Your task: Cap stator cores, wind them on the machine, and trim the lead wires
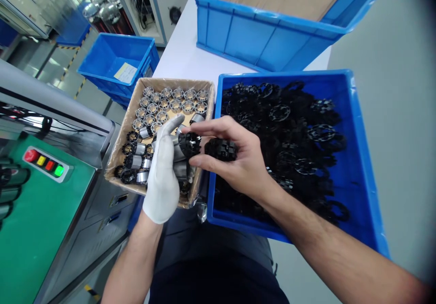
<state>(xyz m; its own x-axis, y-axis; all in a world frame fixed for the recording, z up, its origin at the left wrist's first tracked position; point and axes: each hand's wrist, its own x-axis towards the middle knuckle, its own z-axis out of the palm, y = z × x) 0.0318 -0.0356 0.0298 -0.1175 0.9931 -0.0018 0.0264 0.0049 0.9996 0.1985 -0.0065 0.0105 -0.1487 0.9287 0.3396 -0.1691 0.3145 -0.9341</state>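
My left hand point(161, 179), in a white glove, is closed around a silver metal cylinder point(177, 152), held sideways over the cardboard box. A black slotted plastic ring point(190, 144) is on the cylinder's right end. With thumb and index finger, my bare right hand point(240, 152) grips this ring at its edges. More black slotted rings point(221, 149) sit stacked within my right palm. Another metal cylinder point(181, 170) shows just below the held one; whether my left hand also holds it, I cannot tell. My left fingers partly hide the cylinders.
The plastic-lined cardboard box point(112, 161) holds rows of metal cylinders, several with black rings. Beside it, a blue bin point(363, 159) contains heaped black rings. Another blue crate point(265, 34) stands behind on the white table point(185, 61). A button panel point(47, 163) is at left.
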